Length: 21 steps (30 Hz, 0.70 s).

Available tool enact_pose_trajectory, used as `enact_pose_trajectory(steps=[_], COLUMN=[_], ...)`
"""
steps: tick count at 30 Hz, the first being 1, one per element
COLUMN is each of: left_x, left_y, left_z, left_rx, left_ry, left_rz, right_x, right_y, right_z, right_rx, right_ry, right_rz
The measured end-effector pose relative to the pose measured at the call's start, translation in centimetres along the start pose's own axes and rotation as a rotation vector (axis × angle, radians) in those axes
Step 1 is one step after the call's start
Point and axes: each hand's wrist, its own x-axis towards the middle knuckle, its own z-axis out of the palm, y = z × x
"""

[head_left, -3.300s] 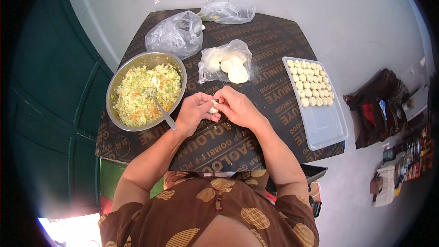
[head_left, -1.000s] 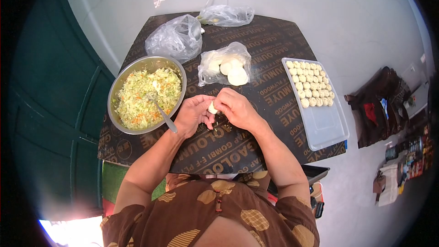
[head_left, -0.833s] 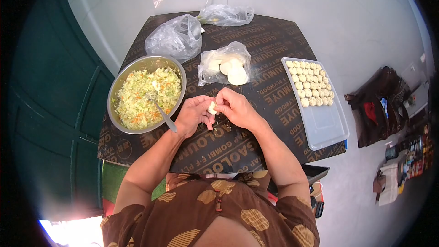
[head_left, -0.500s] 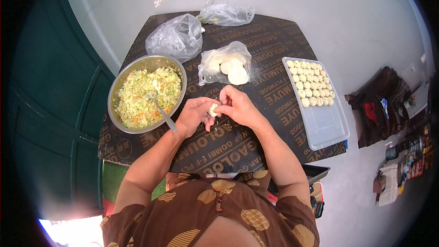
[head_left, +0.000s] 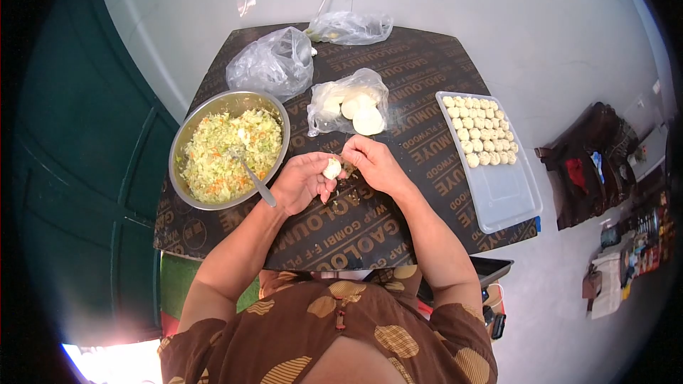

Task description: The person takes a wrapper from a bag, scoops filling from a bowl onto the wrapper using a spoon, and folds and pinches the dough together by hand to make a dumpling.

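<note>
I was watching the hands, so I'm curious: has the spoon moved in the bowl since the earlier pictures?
No, not visibly. The spoon still leans across the same part of the rim of the bowl, its handle pointing toward the person.

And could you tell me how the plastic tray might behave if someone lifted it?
The tray would probably feel heavier at its far end, where the dumplings sit. Looking thin and shallow, it may flex a little. If it tilted, dumplings might slide toward the bare near end.
</note>
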Motion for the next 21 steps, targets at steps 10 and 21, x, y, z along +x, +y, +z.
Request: enact_pose_trajectory(steps=[10, 21], left_x=[-0.1, 0.16], left_y=[-0.1, -0.44], left_z=[0.28, -0.07], left_rx=[0.008, 0.044], left_ry=[0.016, 0.099], left_rz=[-0.013, 0.041], right_x=[-0.06, -0.06], right_y=[-0.21, -0.13], right_z=[0.44, 0.25], right_rx=[-0.064, -0.031], right_ry=[-0.018, 0.13], right_rz=[-0.221, -0.159])
